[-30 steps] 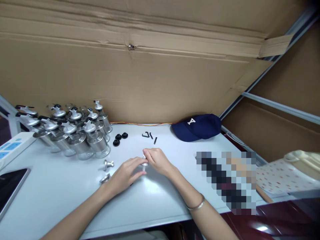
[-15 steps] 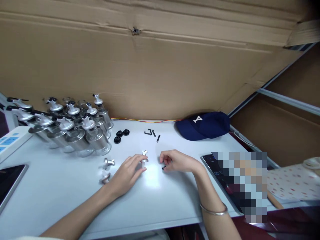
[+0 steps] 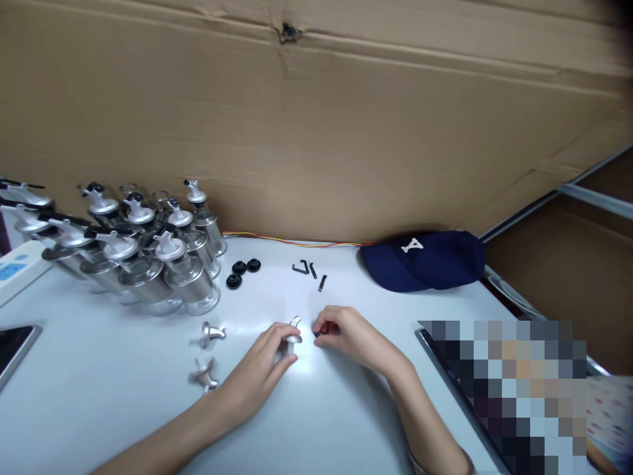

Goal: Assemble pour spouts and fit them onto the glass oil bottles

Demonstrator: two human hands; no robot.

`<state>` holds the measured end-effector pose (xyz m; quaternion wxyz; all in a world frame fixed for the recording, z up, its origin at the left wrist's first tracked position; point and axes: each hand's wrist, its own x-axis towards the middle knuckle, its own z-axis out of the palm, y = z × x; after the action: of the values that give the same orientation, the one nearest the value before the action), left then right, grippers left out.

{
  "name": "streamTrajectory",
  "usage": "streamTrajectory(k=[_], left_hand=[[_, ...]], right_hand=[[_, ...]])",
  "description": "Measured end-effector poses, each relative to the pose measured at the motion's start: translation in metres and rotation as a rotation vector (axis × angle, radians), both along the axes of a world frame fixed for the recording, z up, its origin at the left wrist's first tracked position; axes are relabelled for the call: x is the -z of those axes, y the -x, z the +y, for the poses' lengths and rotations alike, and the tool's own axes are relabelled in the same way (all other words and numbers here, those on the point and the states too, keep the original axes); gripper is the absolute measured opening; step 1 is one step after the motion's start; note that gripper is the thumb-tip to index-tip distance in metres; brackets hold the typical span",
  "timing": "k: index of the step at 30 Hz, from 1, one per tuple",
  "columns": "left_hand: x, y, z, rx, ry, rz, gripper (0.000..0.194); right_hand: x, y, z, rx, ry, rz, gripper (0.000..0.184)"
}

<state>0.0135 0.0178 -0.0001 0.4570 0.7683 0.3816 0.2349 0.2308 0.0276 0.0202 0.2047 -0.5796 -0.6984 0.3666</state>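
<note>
Thumb and fingers of my left hand are closed around a silver pourer spout, its forked tip pointing up. Just to the right, my right hand pinches a small black piece, mostly covered by the fingers. Two more silver spouts lie left of my left hand: one on its side, another nearer me. Beyond my hands are several thin black levers and three round black stoppers on the white table.
Several glass and steel bottles with silver spouts crowd the left. A navy cap lies at the back right. A dark tablet edge is at left, a partly blurred screen at right. Cardboard stands behind.
My hands have come closer together, bringing the black piece nearer to the spout. The whole view has shifted slightly with my head.
</note>
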Motion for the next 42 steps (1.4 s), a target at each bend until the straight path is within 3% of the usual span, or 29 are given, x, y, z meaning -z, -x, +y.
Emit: streamTrajectory(k=[5, 12, 16, 22, 26, 36, 42], left_hand=[[-0.001, 0.003, 0.002, 0.014, 0.027, -0.023, 0.022], [0.004, 0.005, 0.005, -0.002, 0.018, -0.026, 0.023], [0.003, 0.006, 0.005, -0.025, 0.023, -0.028, 0.022], [0.001, 0.008, 0.005, -0.011, 0.016, -0.03, 0.023], [-0.002, 0.009, 0.006, 0.075, -0.001, -0.01, 0.024], [-0.003, 0.014, 0.006, 0.104, -0.209, 0.063, 0.027], [-0.002, 0.013, 0.004, 0.112, -0.368, 0.11, 0.026]], right_hand=[[-0.003, 0.009, 0.001, -0.049, -0.052, 0.047, 0.005], [-0.008, 0.018, 0.0, 0.059, -0.117, 0.228, 0.012], [-0.006, 0.023, 0.0, 0.038, -0.186, 0.317, 0.017], [-0.002, 0.029, 0.0, 0.157, -0.207, 0.324, 0.012], [-0.003, 0.029, -0.001, 0.122, -0.244, 0.306, 0.013], [-0.009, 0.029, -0.006, 0.134, -0.345, 0.248, 0.007], [-0.013, 0.025, -0.009, 0.074, -0.226, 0.245, 0.014]])
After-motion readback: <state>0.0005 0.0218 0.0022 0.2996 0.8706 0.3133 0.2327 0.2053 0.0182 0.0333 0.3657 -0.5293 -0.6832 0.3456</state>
